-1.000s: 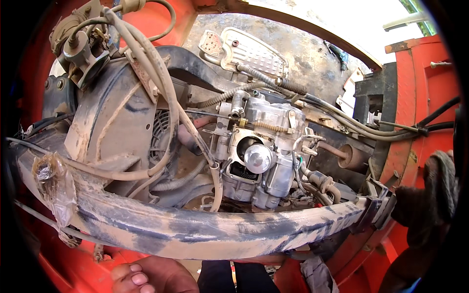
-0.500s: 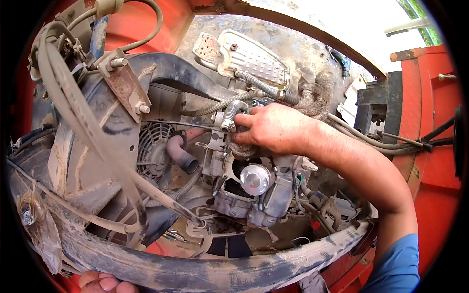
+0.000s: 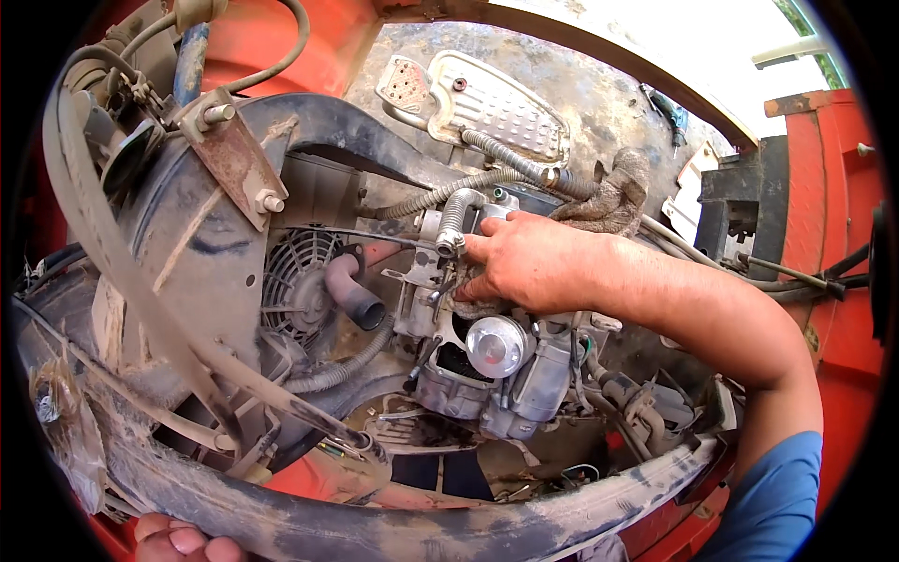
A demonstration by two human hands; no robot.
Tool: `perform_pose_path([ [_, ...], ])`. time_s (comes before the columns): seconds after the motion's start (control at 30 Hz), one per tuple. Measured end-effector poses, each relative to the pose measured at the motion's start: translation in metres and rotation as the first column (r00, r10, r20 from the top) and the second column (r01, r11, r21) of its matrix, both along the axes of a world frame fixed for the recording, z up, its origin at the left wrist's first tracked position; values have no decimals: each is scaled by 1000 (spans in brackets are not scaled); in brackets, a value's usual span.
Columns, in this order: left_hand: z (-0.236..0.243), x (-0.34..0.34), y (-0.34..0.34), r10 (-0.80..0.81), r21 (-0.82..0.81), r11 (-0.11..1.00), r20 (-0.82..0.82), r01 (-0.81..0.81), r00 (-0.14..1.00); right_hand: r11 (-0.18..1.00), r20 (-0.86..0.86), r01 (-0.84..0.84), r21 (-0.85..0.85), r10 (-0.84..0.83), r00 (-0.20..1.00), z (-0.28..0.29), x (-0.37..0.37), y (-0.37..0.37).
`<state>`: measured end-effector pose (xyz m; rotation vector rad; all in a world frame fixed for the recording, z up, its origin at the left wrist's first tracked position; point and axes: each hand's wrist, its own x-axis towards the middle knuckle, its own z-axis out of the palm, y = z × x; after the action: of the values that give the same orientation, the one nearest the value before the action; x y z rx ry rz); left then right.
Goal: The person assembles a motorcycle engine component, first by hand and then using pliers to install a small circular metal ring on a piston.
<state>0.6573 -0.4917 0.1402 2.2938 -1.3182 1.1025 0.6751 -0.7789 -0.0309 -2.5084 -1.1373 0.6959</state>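
My right hand (image 3: 538,267) reaches in from the right over an opened engine (image 3: 449,389). Its fingers are bent around a dirty grey-brown rag (image 3: 482,307), which is mostly hidden under the palm. The fingertips are beside a ribbed hose (image 3: 457,214) clamped to the engine. Just below the hand shows a shiny round piston (image 3: 498,347), next to a dark opening. More rag cloth (image 3: 618,197) lies beyond the wrist; whether it is one piece is hidden. At the lower left edge, my left hand (image 3: 185,541) shows only curled fingers against the curved frame bar.
The curved, muddy frame bar (image 3: 393,532) runs across the front. Cables and hoses (image 3: 122,253) hang at left, beside a fan grille (image 3: 298,286) and an elbow pipe (image 3: 351,290). A footrest plate (image 3: 510,108) and a power tool (image 3: 672,117) are farther back.
My right hand has shifted slightly toward me across the engine, with the rag still under its fingers. The whole view has moved a little. My left hand stays at the lower edge.
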Motion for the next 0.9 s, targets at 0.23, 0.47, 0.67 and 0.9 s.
perform_pose_path([
  [0.23, 3, -6, 1, -2, 16, 1000, -81, 3, 997, 987, -294, 125, -97, -149, 944, 5, 5, -17],
  [0.47, -3, -5, -1, 6, -32, 999, -49, -8, 999, 811, 59, 145, -567, -135, 989, 67, -14, -3],
  [0.67, -2, -4, -5, 15, -17, 1000, -44, -16, 999, 946, 53, 260, -192, -254, 966, 46, -14, -13],
  [0.9, -8, 2, 3, -36, -65, 997, 8, 36, 999, 942, 43, 113, -315, -105, 994, 35, -20, -5],
])
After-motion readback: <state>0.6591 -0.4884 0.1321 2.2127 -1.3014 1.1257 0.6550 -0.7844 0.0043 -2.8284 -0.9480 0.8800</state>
